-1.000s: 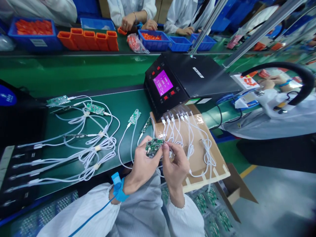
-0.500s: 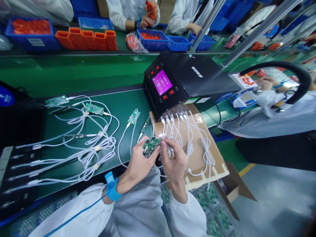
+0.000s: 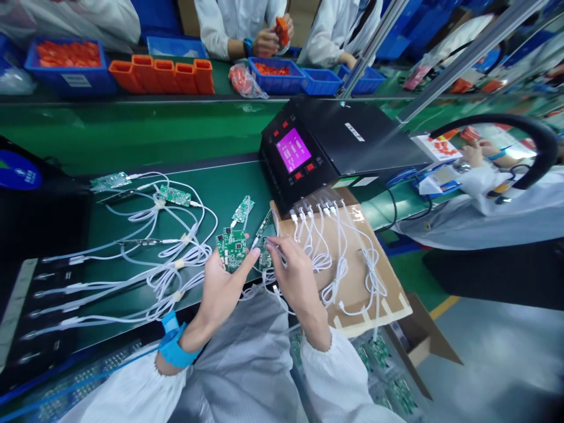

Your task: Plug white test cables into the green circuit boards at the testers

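Note:
My left hand (image 3: 222, 282) grips a green circuit board (image 3: 233, 248) by its edges, with the thumb stretched along its right side. Close by on the right, the fingers of my right hand (image 3: 293, 273) are closed on a smaller circuit board (image 3: 265, 256). A white cable end shows just below that board; whether it is plugged in I cannot tell. Behind my hands, a cabled circuit board (image 3: 243, 209) lies on the green bench, and a narrow board (image 3: 263, 225) rests beside the cardboard. A blue wrist strap (image 3: 178, 346) circles my left wrist.
A black tester (image 3: 317, 155) with a lit purple screen stands ahead, white cables (image 3: 339, 264) running from it over a cardboard sheet (image 3: 361, 294). Bundled white cables (image 3: 176, 264) and several boards lie left. Across the bench, co-workers handle orange parts beside blue bins (image 3: 275, 79).
My hands have moved apart. The left has gone leftward with a circuit board, while the right has shifted slightly left and now has a separate board at its fingertips.

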A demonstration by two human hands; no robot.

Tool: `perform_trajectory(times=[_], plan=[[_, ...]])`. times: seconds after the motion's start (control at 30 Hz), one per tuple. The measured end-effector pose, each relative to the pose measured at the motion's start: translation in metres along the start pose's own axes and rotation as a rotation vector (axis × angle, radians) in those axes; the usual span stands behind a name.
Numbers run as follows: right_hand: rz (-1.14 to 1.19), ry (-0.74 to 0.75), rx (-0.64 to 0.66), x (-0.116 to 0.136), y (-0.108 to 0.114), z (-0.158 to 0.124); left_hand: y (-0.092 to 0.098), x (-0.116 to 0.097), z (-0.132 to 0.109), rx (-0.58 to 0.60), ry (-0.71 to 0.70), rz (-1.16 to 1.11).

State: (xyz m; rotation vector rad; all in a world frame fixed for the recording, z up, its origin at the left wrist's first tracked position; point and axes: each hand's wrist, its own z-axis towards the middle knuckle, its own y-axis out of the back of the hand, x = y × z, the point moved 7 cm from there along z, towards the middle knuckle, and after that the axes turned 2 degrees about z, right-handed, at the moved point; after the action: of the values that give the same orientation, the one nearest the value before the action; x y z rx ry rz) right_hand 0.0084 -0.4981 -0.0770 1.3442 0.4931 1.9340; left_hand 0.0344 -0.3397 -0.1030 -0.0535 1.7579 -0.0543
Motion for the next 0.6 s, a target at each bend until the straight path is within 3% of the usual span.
perform_trajectory(times=[0.27,0.6], plan=[[-0.336,0.024,0.106,-0.0062,-0.0116,0.0000,-0.0026,0.0001,-0.0008,0.001,0.022,-0.049],[-0.400,0.042,0.010,-0.0048,-0.0056,0.0013,-0.0017,0.0018,0.0010,0.024,0.042,-0.081]])
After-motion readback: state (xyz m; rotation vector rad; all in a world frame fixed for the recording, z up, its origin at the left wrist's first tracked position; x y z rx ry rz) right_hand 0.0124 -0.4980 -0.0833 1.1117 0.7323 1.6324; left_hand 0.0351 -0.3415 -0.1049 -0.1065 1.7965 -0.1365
